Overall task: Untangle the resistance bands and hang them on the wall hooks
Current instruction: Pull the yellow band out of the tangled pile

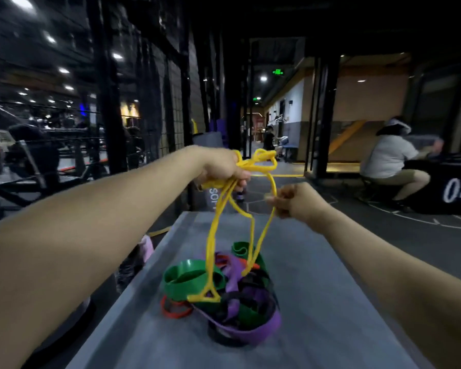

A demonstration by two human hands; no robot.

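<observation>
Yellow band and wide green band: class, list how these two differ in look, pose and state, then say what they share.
1. The yellow band is thin and cord-like; the green band is broad and flat.
2. The yellow band is lifted, gripped by the left hand and pinched by the right hand; the green band lies on the grey table, untouched.
3. The yellow band hangs stretched in long strands; the green band sits coiled.
Both are caught in the same pile.

Place: you're standing in a gym.
Left side: black mesh fencing (155, 102) and a roped ring (64, 134) under ceiling spotlights.
On the grey bench (317, 288): a heap of coloured resistance bands (224, 294).
Floor: dark matting with painted lines (410, 217).
Ahead: green exit signs (277, 72) over a corridor.
</observation>
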